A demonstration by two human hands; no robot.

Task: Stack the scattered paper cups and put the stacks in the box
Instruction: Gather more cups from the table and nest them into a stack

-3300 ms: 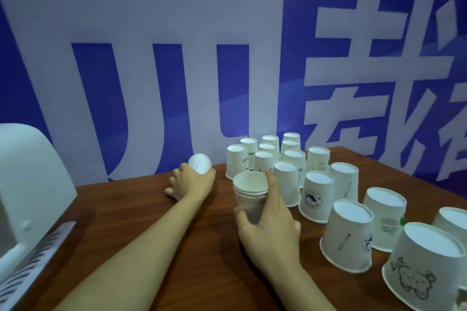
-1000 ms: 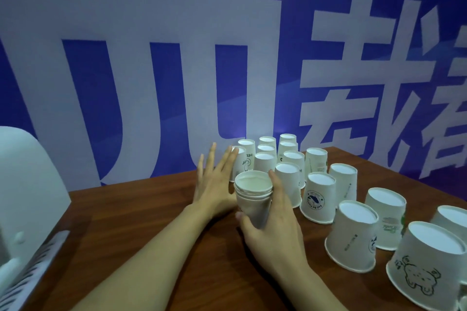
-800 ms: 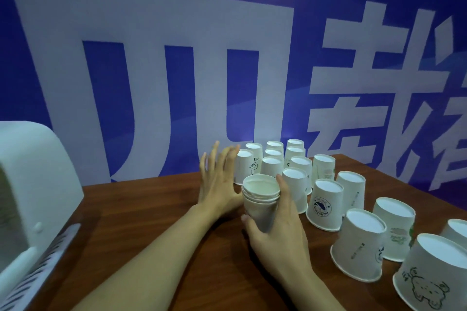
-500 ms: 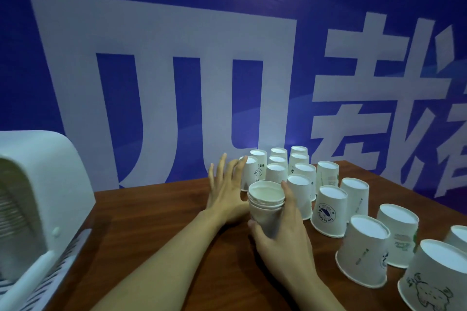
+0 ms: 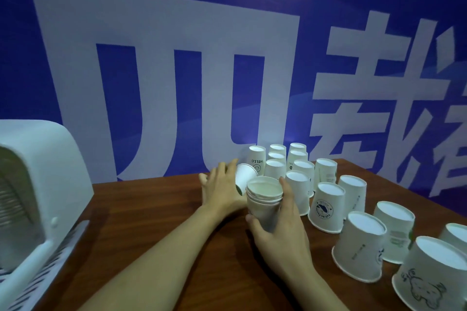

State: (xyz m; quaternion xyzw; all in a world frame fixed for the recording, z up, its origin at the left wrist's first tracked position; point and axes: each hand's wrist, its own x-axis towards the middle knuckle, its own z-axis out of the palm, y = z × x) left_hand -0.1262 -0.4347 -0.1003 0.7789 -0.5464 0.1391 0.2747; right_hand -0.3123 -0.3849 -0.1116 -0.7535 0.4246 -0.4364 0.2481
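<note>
Both hands are close together on the brown table (image 5: 151, 222). The right hand (image 5: 280, 230) wraps its fingers and thumb around a stack of cups (image 5: 264, 199) that stands with its open mouth up. The left hand (image 5: 222, 189) is just beside the stack, on its left. Its fingers are on a single cup (image 5: 244, 177) that leans over on its side, but I cannot tell if they curl around it. This tipped cup touches the top rim of the stack.

Behind and to the right of the right hand, many more cups (image 5: 328, 204) stand upside down on the table, some very near the stack. Far to the left of the left hand sits a white box (image 5: 38, 184) with slots in its side.
</note>
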